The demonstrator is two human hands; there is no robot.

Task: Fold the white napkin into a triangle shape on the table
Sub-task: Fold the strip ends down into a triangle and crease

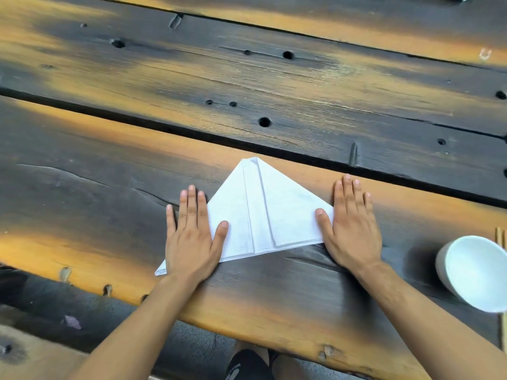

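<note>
floor: dark shoe [248, 364] visible below the worktop's near edge.
worktop [274, 91]: rough wood planks, dark with orange patches, knot holes, a gap running between planks.
left hand [190, 239]: flat, palm down, fingers spread; covers the napkin's lower-left part, thumb lying on the cloth. Grips nothing.
right hand [352, 231]: flat, palm down, fingers together and thumb out; sits at the napkin's right corner, thumb on the cloth, rest of the hand on wood. Grips nothing.
napkin [263, 212]: white, folded to a triangle, lies flat on the near plank between the hands; apex points away, long edge toward the person, left tip pokes out under the left wrist. Layered flaps meet down the middle.
bowl [474, 270]: white, tilted, at right edge, well apart from napkin.
chopsticks [500, 237]: wooden, just behind bowl, mostly out of frame.
</note>
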